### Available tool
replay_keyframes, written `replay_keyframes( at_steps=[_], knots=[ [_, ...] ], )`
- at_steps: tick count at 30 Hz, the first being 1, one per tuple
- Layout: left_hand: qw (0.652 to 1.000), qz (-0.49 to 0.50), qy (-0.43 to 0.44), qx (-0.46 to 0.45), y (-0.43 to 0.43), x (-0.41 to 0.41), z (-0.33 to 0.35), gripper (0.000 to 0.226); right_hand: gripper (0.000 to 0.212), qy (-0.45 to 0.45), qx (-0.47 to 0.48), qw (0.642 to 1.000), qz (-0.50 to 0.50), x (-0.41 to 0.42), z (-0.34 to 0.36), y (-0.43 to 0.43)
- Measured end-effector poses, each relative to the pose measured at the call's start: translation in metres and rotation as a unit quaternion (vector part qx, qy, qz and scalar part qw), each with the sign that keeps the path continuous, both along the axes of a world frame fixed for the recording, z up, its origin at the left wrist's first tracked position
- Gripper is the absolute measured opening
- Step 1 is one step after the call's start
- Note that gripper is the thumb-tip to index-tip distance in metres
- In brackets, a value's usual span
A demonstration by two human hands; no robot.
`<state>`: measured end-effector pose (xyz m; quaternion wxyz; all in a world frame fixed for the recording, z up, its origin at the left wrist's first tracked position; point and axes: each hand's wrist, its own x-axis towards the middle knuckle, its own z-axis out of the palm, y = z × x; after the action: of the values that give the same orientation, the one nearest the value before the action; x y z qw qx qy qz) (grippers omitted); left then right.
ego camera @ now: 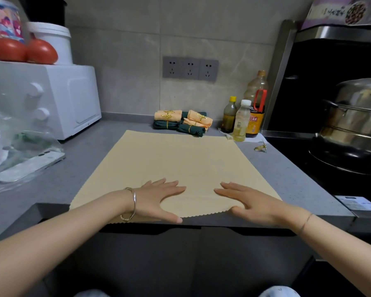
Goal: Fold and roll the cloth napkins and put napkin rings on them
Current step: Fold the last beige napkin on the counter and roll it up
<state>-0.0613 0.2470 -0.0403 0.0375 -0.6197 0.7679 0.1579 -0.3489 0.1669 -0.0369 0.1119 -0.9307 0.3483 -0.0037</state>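
Head: left hand [159,199], right hand [252,203] flat on spread beige napkin [180,159].

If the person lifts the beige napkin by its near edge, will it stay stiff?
Probably it hangs limp: the beige napkin lies thin and flat on the grey countertop. Likely light, since the rolled napkins behind it are compact.

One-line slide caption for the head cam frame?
Left hand and right hand press flat on the beige napkin spread on the grey counter, ringed napkin rolls piled behind it.
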Motion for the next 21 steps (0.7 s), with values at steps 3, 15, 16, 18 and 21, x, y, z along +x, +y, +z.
replay_keyframes(
  at_steps=[3,15,16,18,21],
  knots=[
    [1.0,-0.007,0.001,-0.002,0.005,0.001,0.004,0.084,0.052,0.012,0.009,1.0,-0.005,0.0,0.007,0.0],
    [0.988,0.051,0.146,0.013,-0.005,0.062,0.071,0.04,0.019,0.029,0.204,0.969,-0.138,-0.006,0.086,-0.013],
    [0.976,0.061,0.197,0.077,-0.006,0.066,0.076,0.037,0.02,0.017,0.243,0.957,-0.157,-0.009,0.094,-0.015],
    [0.946,0.07,0.26,0.182,-0.01,0.073,0.09,0.033,0.035,0.004,0.307,0.938,-0.161,-0.014,0.109,-0.024],
    [0.921,0.09,0.305,0.223,-0.023,0.085,0.106,0.028,0.042,-0.026,0.337,0.935,-0.109,-0.014,0.127,-0.038]
  ],
)
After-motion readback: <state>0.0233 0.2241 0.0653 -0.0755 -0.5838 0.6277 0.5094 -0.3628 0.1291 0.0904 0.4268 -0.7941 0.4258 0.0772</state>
